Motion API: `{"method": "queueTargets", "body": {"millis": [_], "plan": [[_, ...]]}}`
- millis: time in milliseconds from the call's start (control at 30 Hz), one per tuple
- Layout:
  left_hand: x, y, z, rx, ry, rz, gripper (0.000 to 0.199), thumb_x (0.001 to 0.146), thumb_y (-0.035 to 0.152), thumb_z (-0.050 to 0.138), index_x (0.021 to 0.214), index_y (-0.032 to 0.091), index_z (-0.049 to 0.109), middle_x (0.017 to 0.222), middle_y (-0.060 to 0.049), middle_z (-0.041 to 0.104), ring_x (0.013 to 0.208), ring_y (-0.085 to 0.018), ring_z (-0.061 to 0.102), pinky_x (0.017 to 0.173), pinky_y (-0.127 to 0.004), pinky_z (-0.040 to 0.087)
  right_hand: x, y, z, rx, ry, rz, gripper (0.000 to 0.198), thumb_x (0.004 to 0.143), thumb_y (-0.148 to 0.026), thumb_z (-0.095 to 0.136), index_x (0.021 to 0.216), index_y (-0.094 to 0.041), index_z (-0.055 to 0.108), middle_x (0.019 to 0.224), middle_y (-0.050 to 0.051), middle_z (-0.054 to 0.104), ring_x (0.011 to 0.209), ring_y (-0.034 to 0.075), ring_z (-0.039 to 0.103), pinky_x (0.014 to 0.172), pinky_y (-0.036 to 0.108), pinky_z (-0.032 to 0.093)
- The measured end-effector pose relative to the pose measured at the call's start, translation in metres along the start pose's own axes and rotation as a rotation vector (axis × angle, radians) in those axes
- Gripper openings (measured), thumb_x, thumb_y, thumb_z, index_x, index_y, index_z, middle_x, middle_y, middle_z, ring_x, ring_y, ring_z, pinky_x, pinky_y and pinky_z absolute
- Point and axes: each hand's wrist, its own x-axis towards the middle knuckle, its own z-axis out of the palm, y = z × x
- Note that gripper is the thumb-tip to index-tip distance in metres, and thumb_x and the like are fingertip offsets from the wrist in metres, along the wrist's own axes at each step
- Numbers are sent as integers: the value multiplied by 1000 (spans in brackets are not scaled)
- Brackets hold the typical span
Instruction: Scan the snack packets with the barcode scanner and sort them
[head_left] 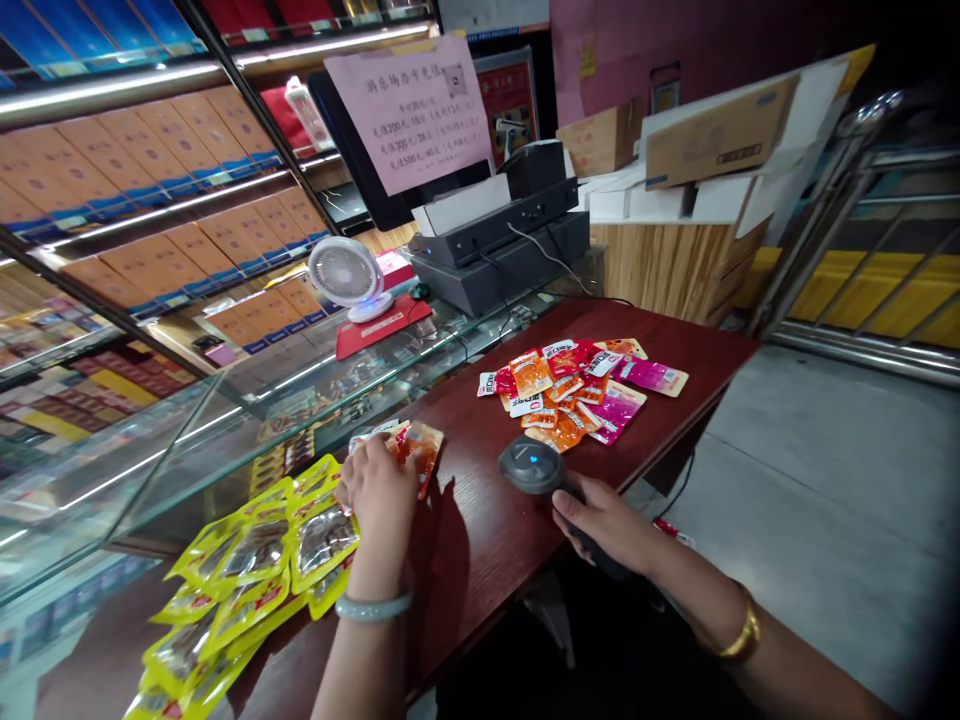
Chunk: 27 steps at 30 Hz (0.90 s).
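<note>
Hands are working apart: the right hand [606,520] is clasping a dark-grey, round-headed handheld scanner [531,464] above a glossy red-brown table [480,530]; the left hand [382,490] is touching a shiny orange-and-red packet [429,450] beside flat yellow-edged pouches [255,550], its grip being unclear. Orange, red and magenta packets [564,390] are lying beyond the scanner.

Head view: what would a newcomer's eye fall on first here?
Most likely the bright yellow packets piled on the dark red table at the left, next to the left hand, which touches an orange packet. Next, the heap of orange, red and pink sachets farther along, with the right hand holding a dark scanner in front of it. Behind, a large pink notice covers much of a monitor.
</note>
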Motion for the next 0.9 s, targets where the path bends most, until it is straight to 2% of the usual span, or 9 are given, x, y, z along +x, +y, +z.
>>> {"method": "queueTargets", "body": {"millis": [67,167,233,333,433,500,567,733,900], "plan": [[-5,10,2,-24,56,102,45,88,50,57,122,20,58,124,-14,63,119,-33,53,98,-43,39,-2,2,-3,-15,6,7,48,87,-69,53,89,-21,49,62,-8,49,41,5,46,39,17,39],[-22,51,13,-148,-76,354,35,89,52,56,111,25,66,114,-8,67,111,-28,57,96,-39,40,-9,2,-13,-16,39,13,50,86,-70,53,91,-20,49,62,-8,49,42,5,46,40,17,39],[-33,83,22,-178,-153,465,34,90,54,55,106,26,68,110,-7,68,107,-26,58,94,-38,41,-16,3,-22,3,80,14,50,86,-70,54,92,-20,49,62,-8,49,43,6,46,40,18,40],[-45,121,33,-120,-216,522,42,87,56,58,105,20,67,108,-11,67,106,-29,56,93,-40,40,-27,3,-35,28,164,17,49,86,-69,54,90,-21,49,62,-7,49,45,6,46,41,19,41],[-48,141,40,-79,-238,507,57,80,62,63,110,14,63,112,-16,64,109,-31,55,93,-40,40,-35,5,-47,24,227,17,50,86,-70,54,87,-21,49,60,-7,49,44,7,46,42,20,41],[-45,145,42,-72,-274,486,62,76,65,66,110,13,62,114,-17,63,109,-31,55,92,-40,41,-39,7,-52,21,248,13,49,87,-70,53,87,-21,49,60,-7,49,45,7,46,42,20,41],[-41,145,42,-72,-327,480,58,75,62,69,106,14,62,113,-16,64,109,-32,57,90,-39,42,-41,9,-56,25,262,5,47,88,-68,53,87,-21,49,63,-6,51,46,7,47,43,20,42],[-29,127,46,-256,-492,387,23,87,38,62,101,19,60,94,-8,70,85,-23,64,70,-29,41,-40,12,-52,60,210,22,47,88,-67,53,90,-20,49,65,-6,50,48,7,48,44,20,42],[-24,99,45,-503,-447,230,12,91,33,58,93,21,58,83,-3,69,76,-16,63,64,-24,39,-37,8,-37,60,92,45,49,87,-68,55,90,-20,49,66,-6,50,49,7,47,43,19,41]]}}
